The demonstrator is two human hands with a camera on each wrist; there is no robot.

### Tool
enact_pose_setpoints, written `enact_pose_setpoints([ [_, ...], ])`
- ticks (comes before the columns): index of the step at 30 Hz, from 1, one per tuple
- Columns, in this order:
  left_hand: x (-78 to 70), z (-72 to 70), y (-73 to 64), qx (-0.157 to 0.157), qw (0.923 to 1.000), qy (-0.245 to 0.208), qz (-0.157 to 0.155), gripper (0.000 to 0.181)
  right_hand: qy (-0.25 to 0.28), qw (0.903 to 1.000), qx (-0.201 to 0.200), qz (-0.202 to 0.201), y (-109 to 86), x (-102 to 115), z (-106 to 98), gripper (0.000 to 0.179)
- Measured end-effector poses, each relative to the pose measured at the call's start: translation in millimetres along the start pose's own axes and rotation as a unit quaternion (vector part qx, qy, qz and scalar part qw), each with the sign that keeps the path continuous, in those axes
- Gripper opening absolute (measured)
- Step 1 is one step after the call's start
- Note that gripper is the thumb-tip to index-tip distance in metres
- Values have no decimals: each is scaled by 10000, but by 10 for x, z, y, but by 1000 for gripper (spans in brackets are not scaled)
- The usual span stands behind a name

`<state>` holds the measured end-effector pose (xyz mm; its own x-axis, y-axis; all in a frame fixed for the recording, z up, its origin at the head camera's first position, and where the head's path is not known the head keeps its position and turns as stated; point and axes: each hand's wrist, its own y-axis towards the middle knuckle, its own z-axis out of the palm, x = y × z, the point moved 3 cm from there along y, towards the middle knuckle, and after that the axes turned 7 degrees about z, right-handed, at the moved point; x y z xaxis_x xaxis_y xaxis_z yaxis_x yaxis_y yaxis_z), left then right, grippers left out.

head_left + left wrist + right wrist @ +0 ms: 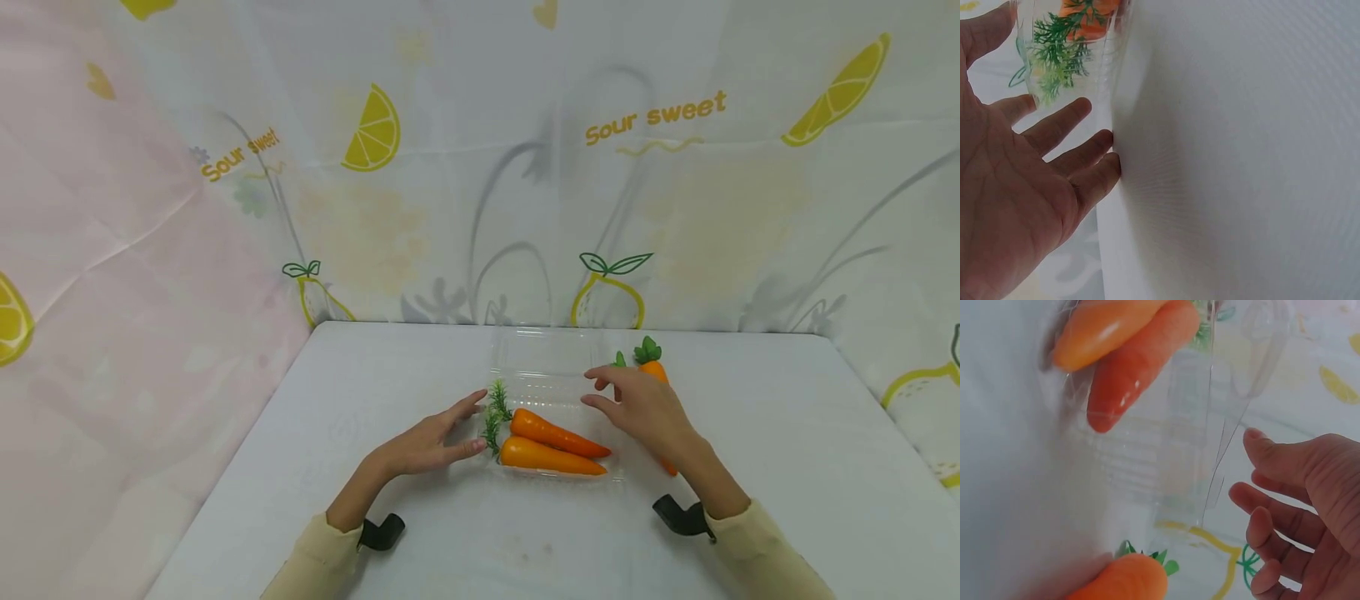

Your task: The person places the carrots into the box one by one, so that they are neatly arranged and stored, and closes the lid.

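Observation:
A clear plastic clamshell box point(558, 390) lies on the table, its lid point(547, 350) folded back at the far side. In it are two toy carrots: the farther, redder one point(555, 432) and the nearer orange one point(547, 456), green fronds point(1060, 47) to the left. My left hand point(423, 446) is at the box's left end, fingers spread and thumb near the fronds. At the right end, my right hand point(648, 408) hovers with loosely bent fingers and nothing between them. Another carrot point(656, 370) lies beyond and partly beneath that hand, its middle hidden.
A second green leafy top point(619, 359) shows just behind the right hand; whatever it belongs to is hidden. The white table point(360, 392) ends at a lemon-printed cloth point(450, 233) hanging at the back. Black wrist mounts point(382, 532) stick out from both sleeves.

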<state>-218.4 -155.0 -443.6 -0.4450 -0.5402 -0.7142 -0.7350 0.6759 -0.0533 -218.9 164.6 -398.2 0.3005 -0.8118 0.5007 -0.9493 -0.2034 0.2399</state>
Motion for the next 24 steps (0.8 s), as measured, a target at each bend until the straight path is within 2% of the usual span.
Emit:
enact_pose_setpoints([
  [7, 5, -10, 0, 12, 10000, -26, 48, 79, -41, 9991, -292, 288, -19, -134, -68, 33],
  [24, 46, 9, 3, -1, 10000, -58, 11, 78, -72, 9973, -361, 640, -79, -461, -183, 39],
])
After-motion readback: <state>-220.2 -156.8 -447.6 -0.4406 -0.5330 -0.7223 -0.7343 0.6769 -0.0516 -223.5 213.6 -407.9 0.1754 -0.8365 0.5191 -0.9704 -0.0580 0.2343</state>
